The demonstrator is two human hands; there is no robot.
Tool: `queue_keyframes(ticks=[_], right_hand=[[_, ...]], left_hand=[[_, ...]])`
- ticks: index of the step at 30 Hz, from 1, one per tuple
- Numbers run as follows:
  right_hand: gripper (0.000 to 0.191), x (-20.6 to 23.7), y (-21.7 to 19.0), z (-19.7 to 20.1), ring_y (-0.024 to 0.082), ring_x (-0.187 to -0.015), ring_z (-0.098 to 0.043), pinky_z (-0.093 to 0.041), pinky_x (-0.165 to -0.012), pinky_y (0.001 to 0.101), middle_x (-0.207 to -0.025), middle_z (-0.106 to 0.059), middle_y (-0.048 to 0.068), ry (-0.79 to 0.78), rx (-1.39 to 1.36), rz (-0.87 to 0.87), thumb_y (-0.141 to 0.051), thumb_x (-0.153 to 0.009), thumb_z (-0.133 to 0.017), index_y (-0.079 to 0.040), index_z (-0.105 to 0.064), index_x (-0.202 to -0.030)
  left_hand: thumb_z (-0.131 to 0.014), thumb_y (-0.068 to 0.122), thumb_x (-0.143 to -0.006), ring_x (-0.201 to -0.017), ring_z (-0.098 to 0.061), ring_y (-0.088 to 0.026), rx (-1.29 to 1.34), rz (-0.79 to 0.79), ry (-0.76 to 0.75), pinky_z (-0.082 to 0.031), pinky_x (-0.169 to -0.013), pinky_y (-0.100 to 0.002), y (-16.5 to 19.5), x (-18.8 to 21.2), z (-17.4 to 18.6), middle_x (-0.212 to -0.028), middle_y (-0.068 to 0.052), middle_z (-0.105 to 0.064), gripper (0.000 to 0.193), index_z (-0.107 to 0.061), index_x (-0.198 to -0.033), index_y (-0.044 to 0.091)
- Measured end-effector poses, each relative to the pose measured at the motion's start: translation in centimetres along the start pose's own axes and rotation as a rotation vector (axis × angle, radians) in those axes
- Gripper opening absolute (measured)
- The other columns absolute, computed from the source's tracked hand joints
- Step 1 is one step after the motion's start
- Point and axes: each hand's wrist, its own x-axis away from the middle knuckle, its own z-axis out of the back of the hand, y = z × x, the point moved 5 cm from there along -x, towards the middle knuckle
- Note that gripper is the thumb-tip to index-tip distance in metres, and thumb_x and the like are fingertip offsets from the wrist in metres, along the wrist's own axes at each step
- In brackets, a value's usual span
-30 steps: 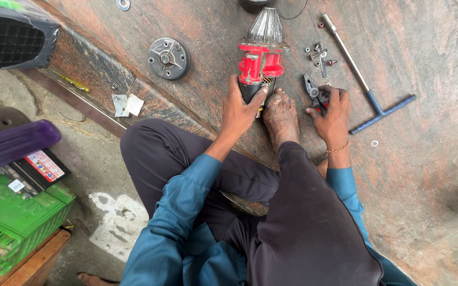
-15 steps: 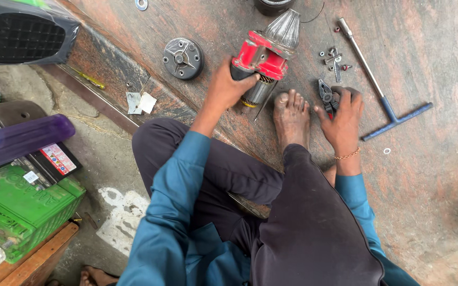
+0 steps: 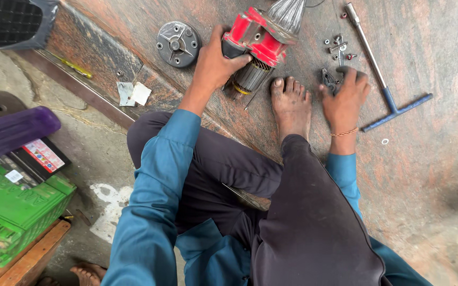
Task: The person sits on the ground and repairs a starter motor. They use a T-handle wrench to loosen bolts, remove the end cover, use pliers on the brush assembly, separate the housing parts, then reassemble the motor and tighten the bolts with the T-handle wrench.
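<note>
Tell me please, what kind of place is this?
Probably a small repair workshop, with work done on the floor. The left hand grips a red motor assembly, the right hand rests on pliers, and a T-handle wrench and loose bolts lie nearby.

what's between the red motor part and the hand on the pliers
In the head view, the person's bare foot rests on the stone floor between the red motor part, gripped by the left hand, and the right hand.

A reddish polished stone slab [image 3: 441,175] meets a grey concrete floor [image 3: 94,159] in flat daylight.
</note>
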Motion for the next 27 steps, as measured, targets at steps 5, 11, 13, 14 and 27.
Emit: queue_keyframes(ticks=[5,11,13,14,27], right_hand=[[0.033,0.5,4.5,-0.2,0.033,-0.106,-0.062,-0.048,-0.097,0.0447,-0.110,-0.066,0.012,-0.113,-0.113,-0.089,-0.015,-0.091,-0.086,-0.009,-0.069,-0.119],[0.029,0.7,8.2,2.3,0.031,-0.104,-0.063,-0.050,-0.096,0.0420,-0.114,-0.059,0.013,0.077,-0.171,-0.261,-0.013,-0.096,-0.081,-0.009,-0.066,-0.121],[0.041,0.3,7.8,2.8,0.037,-0.108,-0.059,-0.046,-0.097,0.0467,-0.118,-0.055,0.019,0.142,-0.035,-0.154,-0.007,-0.090,-0.087,-0.005,-0.064,-0.123],[0.045,0.1,7.6,2.9,0.039,-0.108,-0.057,-0.045,-0.096,0.0479,-0.120,-0.055,0.019,0.157,0.006,-0.134,-0.007,-0.087,-0.088,-0.006,-0.064,-0.125],[0.032,-3.0,6.5,4.3,0.032,-0.098,-0.064,-0.048,-0.086,0.0447,-0.107,-0.063,0.011,0.178,-0.026,-0.158,-0.001,-0.086,-0.085,-0.008,-0.066,-0.111]], left_hand=[[-0.096,0.032,-0.073,-0.110,-0.070,-0.043,0.005,-0.078,-0.052,-0.056,-0.090,-0.047,-0.4,-0.4,-0.4,-0.113,-0.024,-0.073,0.079,-0.049,-0.130,0.006],[-0.092,0.025,-0.076,-0.111,-0.070,-0.043,-0.011,-0.075,-0.090,-0.057,-0.092,-0.046,-0.2,-0.4,-0.3,-0.114,-0.023,-0.074,0.074,-0.049,-0.132,0.006],[-0.092,0.024,-0.076,-0.109,-0.068,-0.046,-0.092,-0.141,-0.095,-0.054,-0.091,-0.049,0.7,-0.4,-0.2,-0.113,-0.024,-0.073,0.073,-0.048,-0.131,0.006],[-0.092,0.023,-0.077,-0.109,-0.067,-0.047,-0.132,-0.178,-0.099,-0.053,-0.091,-0.050,1.3,-0.5,-0.3,-0.113,-0.025,-0.073,0.072,-0.047,-0.131,0.006],[-0.093,0.017,-0.066,-0.100,-0.066,-0.034,-0.564,-0.582,-0.154,-0.049,-0.084,-0.049,8.5,1.4,-0.8,-0.104,-0.009,-0.066,0.071,-0.053,-0.125,0.013]])
